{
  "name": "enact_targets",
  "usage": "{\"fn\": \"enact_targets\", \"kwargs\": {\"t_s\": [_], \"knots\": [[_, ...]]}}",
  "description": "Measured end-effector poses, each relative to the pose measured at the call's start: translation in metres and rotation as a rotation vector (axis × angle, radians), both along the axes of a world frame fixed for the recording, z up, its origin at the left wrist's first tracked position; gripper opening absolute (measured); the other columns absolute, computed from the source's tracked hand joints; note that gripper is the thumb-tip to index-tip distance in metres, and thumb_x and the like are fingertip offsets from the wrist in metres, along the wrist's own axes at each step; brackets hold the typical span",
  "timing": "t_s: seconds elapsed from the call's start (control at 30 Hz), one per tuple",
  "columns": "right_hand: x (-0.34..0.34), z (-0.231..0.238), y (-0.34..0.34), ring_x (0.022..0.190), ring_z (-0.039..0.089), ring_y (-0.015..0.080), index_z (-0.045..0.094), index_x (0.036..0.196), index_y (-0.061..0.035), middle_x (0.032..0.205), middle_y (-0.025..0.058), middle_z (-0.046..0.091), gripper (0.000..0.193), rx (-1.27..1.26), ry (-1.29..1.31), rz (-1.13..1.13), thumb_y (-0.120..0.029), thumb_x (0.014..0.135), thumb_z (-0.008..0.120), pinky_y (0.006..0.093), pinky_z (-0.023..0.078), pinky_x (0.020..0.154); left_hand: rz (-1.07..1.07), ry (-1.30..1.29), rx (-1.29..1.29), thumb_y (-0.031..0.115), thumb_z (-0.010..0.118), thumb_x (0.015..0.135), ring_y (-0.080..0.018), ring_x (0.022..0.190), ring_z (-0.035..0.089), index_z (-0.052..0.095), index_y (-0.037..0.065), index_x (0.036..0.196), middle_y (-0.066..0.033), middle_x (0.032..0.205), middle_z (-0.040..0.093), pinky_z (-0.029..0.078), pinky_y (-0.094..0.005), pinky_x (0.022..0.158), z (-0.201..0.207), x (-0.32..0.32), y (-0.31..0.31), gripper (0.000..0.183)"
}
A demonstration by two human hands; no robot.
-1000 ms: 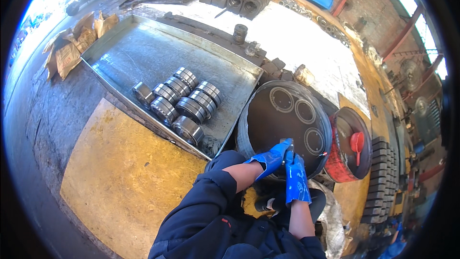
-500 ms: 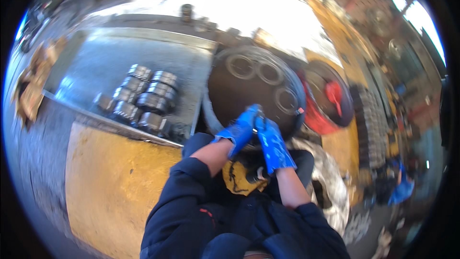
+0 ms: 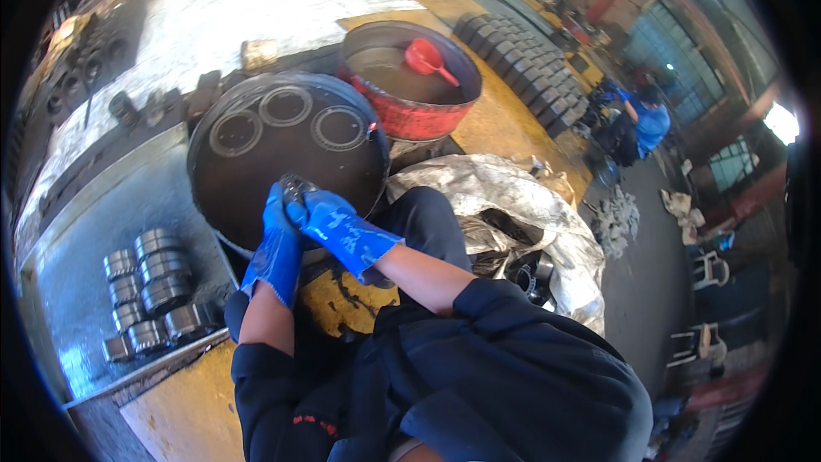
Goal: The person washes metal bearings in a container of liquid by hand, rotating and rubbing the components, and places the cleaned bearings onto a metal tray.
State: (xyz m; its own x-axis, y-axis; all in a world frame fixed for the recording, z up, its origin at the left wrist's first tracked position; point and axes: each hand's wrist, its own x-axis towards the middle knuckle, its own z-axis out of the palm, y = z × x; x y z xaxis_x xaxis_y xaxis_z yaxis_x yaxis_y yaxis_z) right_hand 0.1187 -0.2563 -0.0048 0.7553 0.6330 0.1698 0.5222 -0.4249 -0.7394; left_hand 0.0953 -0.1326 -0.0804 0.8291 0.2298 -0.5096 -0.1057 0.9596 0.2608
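Observation:
In blue gloves, my left hand [image 3: 280, 224] and my right hand [image 3: 332, 218] come together over the near part of a round, dark-rimmed tub [image 3: 196, 195]. Their fingers close around a dark, shiny metal part [image 3: 297, 183]; the gloves cover much of it, so its full shape is hidden. Dark liquid fills the tub. Toward its far side show several pale ring outlines [image 3: 285, 106]. To the left, toothed metal rings [image 3: 162, 269] lie in stacked rows on a sheet-metal tray [image 3: 77, 291].
Beyond the tub at right stands a red tub [image 3: 428, 122] with a red dipper [image 3: 422, 56] in it. A dirty white sack [image 3: 513, 197] with metal parts lies beside my right knee. Rows of dark blocks [image 3: 526, 73] and a crouching person in blue [image 3: 646, 124] are farther right.
My view has swung to the right, so the tubs and tray sit farther left and the sack and the other person show more. Both hands stay together on the metal part over the tub.

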Motion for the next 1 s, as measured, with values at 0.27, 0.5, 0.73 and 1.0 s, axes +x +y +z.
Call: {"fn": "enact_targets", "kwargs": {"t_s": [0.27,0.5,0.73,1.0], "knots": [[-0.002,0.008,-0.001,0.103,0.07,0.0444,0.069,0.119,-0.0076,0.108,0.0236,0.073,0.046,-0.039,0.021,0.021,-0.046,0.098,0.057,0.0505,0.056,0.086,-0.039,-0.034,0.034,0.058,0.048,0.105,-0.0346,0.114,0.064,0.069,0.008,0.126,-0.0167,0.124,0.069,0.05,-0.0501,0.108,0.004,-0.003,0.002,0.058],[-0.002,0.005,-0.002,0.099,0.072,0.0429,0.07,0.117,-0.008,0.104,0.0216,0.074,0.039,0.004,0.031,0.0,-0.039,0.096,0.061,0.0484,0.056,0.083,0.01,0.063,0.035,0.059,0.051,0.102,-0.0366,0.126,0.06,0.062,0.007,0.14,-0.0172,0.14,0.063,0.045,-0.0519,0.114,0.009,-0.001,0.004,0.065],[-0.008,0.021,-0.001,0.085,0.069,0.0352,0.07,0.102,-0.0079,0.092,0.017,0.072,0.015,-0.013,0.195,-0.013,-0.018,0.095,0.062,0.045,0.052,0.077,-0.075,0.017,0.08,0.064,0.047,0.102,-0.0384,0.125,0.059,0.061,0.006,0.141,-0.0198,0.139,0.062,0.043,-0.0529,0.114,0.024,-0.01,0.0,0.071],[0.004,-0.017,0.004,0.089,0.071,0.0411,0.074,0.104,-0.0043,0.094,0.0221,0.073,0.029,0.067,0.281,0.008,-0.029,0.093,0.064,0.049,0.053,0.078,-0.051,0.101,0.135,0.061,0.042,0.104,-0.0391,0.129,0.058,0.059,0.006,0.143,-0.0202,0.145,0.059,0.043,-0.0541,0.115,0.035,-0.011,-0.008,0.07]]}}
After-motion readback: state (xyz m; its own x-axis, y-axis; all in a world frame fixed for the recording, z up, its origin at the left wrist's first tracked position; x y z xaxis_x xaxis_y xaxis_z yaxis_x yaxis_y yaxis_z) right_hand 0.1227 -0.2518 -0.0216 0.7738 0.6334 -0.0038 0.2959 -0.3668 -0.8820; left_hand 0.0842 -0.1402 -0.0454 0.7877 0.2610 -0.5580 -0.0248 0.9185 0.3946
